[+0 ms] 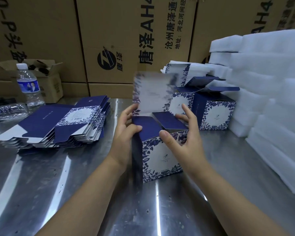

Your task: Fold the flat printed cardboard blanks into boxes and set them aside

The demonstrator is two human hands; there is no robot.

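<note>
A blue-and-white printed box (162,157) stands upright on the steel table (61,189) in front of me. Its navy top flaps are folded partly inward and its lid panel (152,92) stands up, blurred. My left hand (126,126) grips the box's upper left corner, thumb on a navy flap. My right hand (182,135) has its thumb on the front top edge and its straight fingers against the right flap. A stack of flat blanks (58,123) lies to the left. Two folded boxes (213,113) stand behind to the right.
A water bottle (28,86) and crumpled clear plastic (8,110) sit at the far left. White foam sheets (271,99) are piled along the right side. More printed blanks (175,70) lean behind the folded boxes. Large brown cartons (112,40) wall off the back.
</note>
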